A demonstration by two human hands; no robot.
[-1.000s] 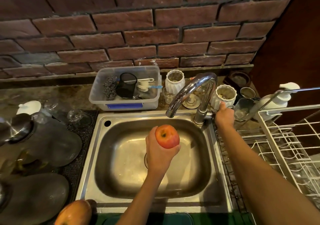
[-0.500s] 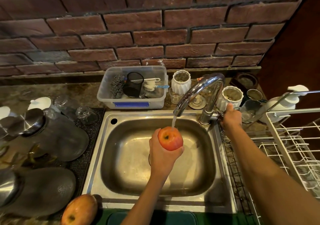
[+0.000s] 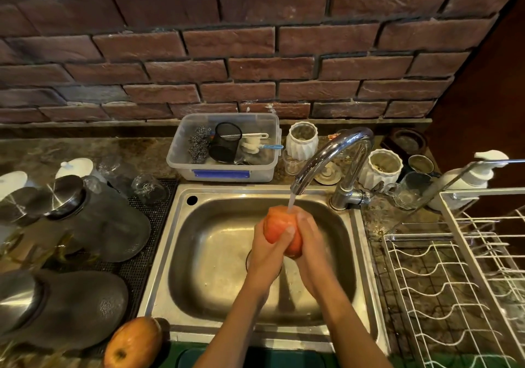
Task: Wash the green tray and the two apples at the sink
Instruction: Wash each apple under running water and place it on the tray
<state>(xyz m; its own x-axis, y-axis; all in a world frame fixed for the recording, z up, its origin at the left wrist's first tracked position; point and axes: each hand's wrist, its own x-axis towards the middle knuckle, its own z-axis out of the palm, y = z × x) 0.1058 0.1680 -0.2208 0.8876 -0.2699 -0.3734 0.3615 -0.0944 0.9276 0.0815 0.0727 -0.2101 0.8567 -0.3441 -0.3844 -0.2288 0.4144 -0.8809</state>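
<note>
A red apple point(image 3: 277, 225) is held over the steel sink point(image 3: 181, 242), right under the running stream from the curved tap point(image 3: 332, 154). My left hand point(image 3: 267, 251) wraps it from the left and my right hand point(image 3: 311, 242) cups it from the right, so most of the fruit is covered. A second apple point(image 3: 132, 343) lies on the counter at the sink's front left corner. A strip of the green tray point(image 3: 255, 357) shows at the bottom edge, under my forearms.
A clear tub point(image 3: 224, 169) of scourers and brushes stands behind the sink. Upturned glasses and metal lids point(image 3: 68, 197) crowd the mat on the left. A white wire dish rack point(image 3: 454, 288) fills the right, with a soap pump point(image 3: 480, 174) and white jars behind it.
My right hand left the tap handle and came down onto the apple beside my left hand. Water now runs from the tap; the apple sits higher, in the stream.
</note>
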